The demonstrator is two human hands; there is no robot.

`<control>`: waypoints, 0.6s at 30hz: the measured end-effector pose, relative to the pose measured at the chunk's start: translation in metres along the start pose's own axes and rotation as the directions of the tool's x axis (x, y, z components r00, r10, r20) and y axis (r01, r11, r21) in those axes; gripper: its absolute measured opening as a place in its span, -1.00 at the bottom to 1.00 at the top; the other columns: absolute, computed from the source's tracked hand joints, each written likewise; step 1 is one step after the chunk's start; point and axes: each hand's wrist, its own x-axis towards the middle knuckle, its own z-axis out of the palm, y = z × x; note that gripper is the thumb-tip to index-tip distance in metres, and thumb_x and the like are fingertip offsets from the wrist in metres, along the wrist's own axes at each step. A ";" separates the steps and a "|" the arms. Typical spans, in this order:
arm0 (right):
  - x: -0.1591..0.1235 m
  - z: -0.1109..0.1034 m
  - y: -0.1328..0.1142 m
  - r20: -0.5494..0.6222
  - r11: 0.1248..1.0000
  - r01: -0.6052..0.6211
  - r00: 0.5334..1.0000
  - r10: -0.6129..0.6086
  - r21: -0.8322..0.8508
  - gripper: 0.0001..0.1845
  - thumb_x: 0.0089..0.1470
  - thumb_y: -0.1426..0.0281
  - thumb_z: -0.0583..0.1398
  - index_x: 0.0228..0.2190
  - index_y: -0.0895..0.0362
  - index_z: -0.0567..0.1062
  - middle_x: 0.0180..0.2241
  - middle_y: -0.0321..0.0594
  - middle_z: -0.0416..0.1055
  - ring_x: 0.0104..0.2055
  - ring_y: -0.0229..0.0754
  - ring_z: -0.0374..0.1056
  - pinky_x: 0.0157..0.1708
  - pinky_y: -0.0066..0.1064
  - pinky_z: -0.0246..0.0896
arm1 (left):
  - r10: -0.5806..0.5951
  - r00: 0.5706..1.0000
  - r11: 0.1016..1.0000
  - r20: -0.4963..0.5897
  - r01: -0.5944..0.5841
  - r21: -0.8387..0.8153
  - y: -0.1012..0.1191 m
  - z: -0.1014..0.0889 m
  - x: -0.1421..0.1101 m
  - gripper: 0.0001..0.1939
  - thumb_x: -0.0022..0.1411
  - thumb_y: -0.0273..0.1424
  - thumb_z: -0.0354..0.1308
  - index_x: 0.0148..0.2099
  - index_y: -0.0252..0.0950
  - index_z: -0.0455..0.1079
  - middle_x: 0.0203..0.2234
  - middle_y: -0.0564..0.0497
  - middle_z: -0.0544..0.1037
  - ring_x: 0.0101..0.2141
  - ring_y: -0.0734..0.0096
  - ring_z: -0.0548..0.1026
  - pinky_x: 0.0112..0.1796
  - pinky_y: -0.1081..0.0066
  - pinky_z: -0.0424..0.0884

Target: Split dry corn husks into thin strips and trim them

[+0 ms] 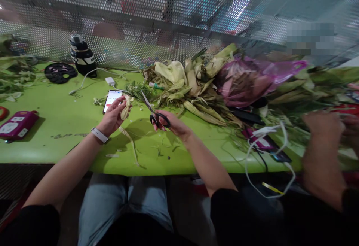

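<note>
Pinched in the fingers of my left hand (112, 114) is a small bundle of pale corn husk (126, 108). A phone (112, 100) with a lit screen lies just behind that hand. My right hand (174, 123) grips a pair of scissors (153, 112) by its black handles, the blades pointing up and to the left, apart from the bundle. Below my hands a thin husk strip (131, 145) and small scraps lie on the green table (81, 141). Behind the scissors spreads a heap of corn husks (193, 85).
A pink plastic bag (244, 79) rests against the heap. At the left are a black bottle (84, 57), a black mask (60, 72) and a purple box (19, 125). White cables (286, 141) hang over the front edge at right, near another person's hand (322, 126). A perforated metal screen (140, 25) stands behind.
</note>
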 end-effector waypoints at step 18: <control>0.002 0.010 0.004 0.128 0.987 -0.150 0.979 0.157 -0.063 -0.43 -0.04 -0.07 0.30 -0.33 0.19 0.38 -0.47 -0.25 0.47 -0.54 -0.39 0.25 -0.58 -0.56 0.08 | 0.177 0.976 0.975 -0.129 -0.156 0.160 -0.004 0.001 0.002 -0.70 -0.08 -0.46 0.44 -0.26 -0.27 0.45 -0.38 0.07 0.59 -0.39 0.48 0.56 -0.36 0.48 0.52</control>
